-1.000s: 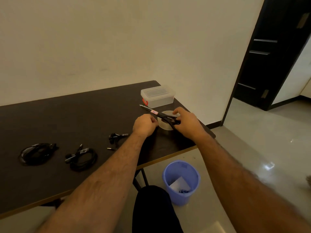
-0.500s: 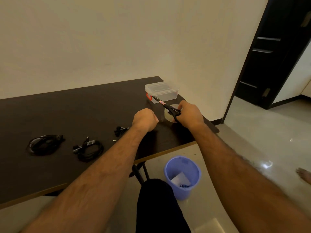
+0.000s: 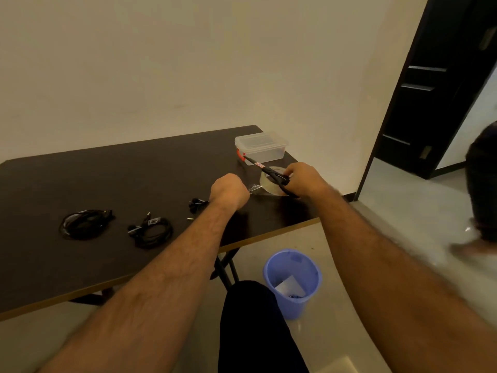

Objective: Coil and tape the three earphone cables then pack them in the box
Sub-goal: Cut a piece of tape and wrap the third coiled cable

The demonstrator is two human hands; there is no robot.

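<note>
— Hands first, what have you got?
— Left hand (image 3: 229,190) is curled, pinching a strip of clear tape (image 3: 254,187). Right hand (image 3: 304,179) grips black scissors (image 3: 271,173) over the tape roll (image 3: 270,183).
— And the earphones?
— I see two coiled cables (image 3: 85,223) (image 3: 151,232) on the dark table (image 3: 107,170), left of my arms; a third (image 3: 197,204) lies beside the left wrist.
— Box?
— Clear box (image 3: 262,146), lid on, at the far corner.

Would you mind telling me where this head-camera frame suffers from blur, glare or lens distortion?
Head view: dim, warm light; the person passing at the right edge is motion-blurred; glare patches shine on the glossy floor there; the wide angle bows the table edge and the door frame; the right hand is slightly soft.
</note>
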